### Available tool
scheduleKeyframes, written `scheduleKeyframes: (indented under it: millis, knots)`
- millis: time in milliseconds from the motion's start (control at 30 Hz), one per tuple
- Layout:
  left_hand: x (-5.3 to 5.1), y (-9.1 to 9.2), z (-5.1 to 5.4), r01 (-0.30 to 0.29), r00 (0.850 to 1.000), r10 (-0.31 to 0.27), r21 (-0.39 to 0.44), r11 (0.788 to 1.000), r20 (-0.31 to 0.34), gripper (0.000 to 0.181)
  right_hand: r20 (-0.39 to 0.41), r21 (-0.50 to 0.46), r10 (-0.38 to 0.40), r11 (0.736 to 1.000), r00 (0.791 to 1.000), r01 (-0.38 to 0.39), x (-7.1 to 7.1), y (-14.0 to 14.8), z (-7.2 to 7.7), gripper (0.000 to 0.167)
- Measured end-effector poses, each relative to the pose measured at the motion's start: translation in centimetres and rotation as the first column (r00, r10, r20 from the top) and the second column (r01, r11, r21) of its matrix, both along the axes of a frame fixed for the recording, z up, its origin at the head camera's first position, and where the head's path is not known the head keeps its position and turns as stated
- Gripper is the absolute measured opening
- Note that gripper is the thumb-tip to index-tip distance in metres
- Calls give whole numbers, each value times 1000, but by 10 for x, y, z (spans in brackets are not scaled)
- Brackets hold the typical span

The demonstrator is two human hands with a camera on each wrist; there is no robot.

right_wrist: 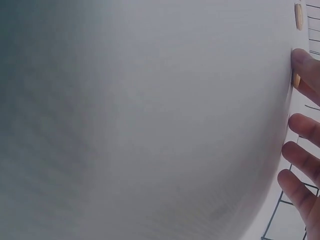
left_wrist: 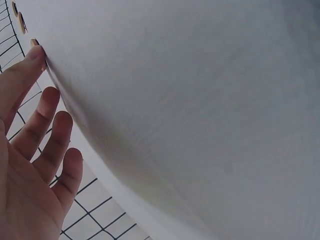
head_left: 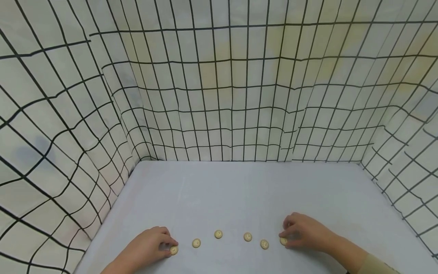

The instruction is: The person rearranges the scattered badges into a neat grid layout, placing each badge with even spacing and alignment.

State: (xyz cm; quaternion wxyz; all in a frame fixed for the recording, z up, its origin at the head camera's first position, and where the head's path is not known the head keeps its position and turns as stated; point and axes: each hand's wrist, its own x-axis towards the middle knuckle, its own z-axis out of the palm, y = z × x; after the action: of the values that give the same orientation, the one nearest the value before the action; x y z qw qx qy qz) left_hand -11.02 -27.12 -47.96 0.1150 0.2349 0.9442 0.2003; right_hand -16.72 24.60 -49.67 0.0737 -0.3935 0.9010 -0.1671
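Holds the leftmost disc (head_left: 174, 250) of a loose row of six on the white bench (head_left: 219, 198) with the left hand (head_left: 148, 245), narrowed to a pinch of thumb and fingertip. Pinches the rightmost disc (head_left: 283, 241) with the right hand (head_left: 308, 233), likewise narrow at the thumb. Shows the remaining fingers apart and loosely bent in both wrist views. Cannot tell whether lifted slightly or resting flat on the bench at either end. Touches none of the four between: second disc (head_left: 196, 243), third disc (head_left: 218, 234), fourth disc (head_left: 248, 236) and fifth disc (head_left: 264, 244).

Could lose the leftmost disc from the left hand, probably through catching too little of a low, thin rim. Could equally squeeze too hard and shoot it toward the second disc, just beside. Could bump the fifth disc with the right hand, given so little room beside the rightmost disc. Might misplace either end through covering part of each held disc with fingers, with edges hard to judge from above. Might also let one pinch slacken through watching only the other, with both hands well apart. Could disturb the row's spacing by any such slip.
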Motion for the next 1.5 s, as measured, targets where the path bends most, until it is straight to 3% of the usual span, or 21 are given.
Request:
scheduleKeyframes:
  millis: [267, 667, 933, 1200, 1333, 1500]
  knots:
    - [-1, -2, -3, -29, 998, 27, 42, 999, 49, 23, -16, 22, -23, 999, 1000, 24, -3, 0, -1, 27]
    - [-5, -2, -3, -113, 980, 95, 98, 989, 173, 21, 8, 55, -95, 994, 995, 94, -23, -13, 5, 25]
    - [-5, -3, -3, -125, 972, 96, 124, 984, 215, 21, -36, 83, -135, 987, 990, 138, -43, -29, 1, 26]
    - [-7, -5, -6, -111, 972, 72, 165, 980, 225, 20, -75, 40, -108, 993, 991, 112, -67, -53, 1, 25]
    - [-6, -6, -8, -119, 968, 78, 161, 980, 239, 19, -70, 15, -100, 995, 993, 101, -79, -69, -3, 26]
    - [-6, -5, -6, -135, 965, 95, 153, 979, 246, 20, -12, 12, -184, 983, 983, 184, -99, -89, -4, 26]
